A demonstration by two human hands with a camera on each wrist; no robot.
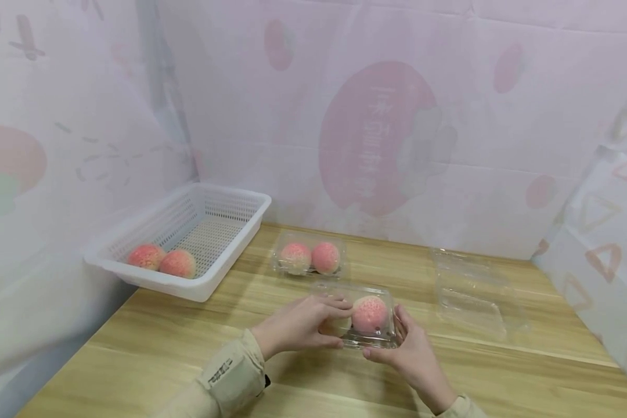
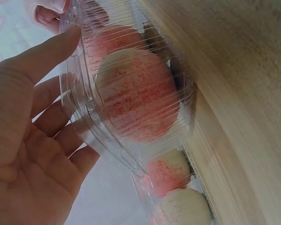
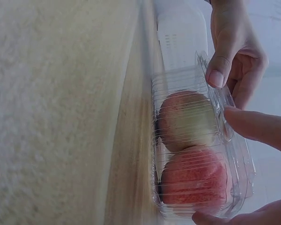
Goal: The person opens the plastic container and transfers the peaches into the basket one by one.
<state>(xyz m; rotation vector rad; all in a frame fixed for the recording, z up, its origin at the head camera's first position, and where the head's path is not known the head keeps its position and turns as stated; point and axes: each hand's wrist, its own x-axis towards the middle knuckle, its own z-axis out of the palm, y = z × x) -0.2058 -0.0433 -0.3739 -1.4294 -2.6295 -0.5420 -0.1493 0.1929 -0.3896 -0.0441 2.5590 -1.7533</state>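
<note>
We hold a clear plastic clamshell box [image 1: 368, 316] between both hands on the wooden table [image 1: 151, 342], near its front middle. Our left hand [image 1: 300, 325] grips the box's left end, fingers curled over the lid; our right hand [image 1: 410, 351] grips the right end, thumb at the front edge. Two peaches [image 3: 189, 150] sit inside. Just behind it lies a second closed box [image 1: 309, 258] with two peaches. A white basket [image 1: 188, 241] at left holds two more; empty clear boxes [image 1: 472, 293] lie at right.
</note>
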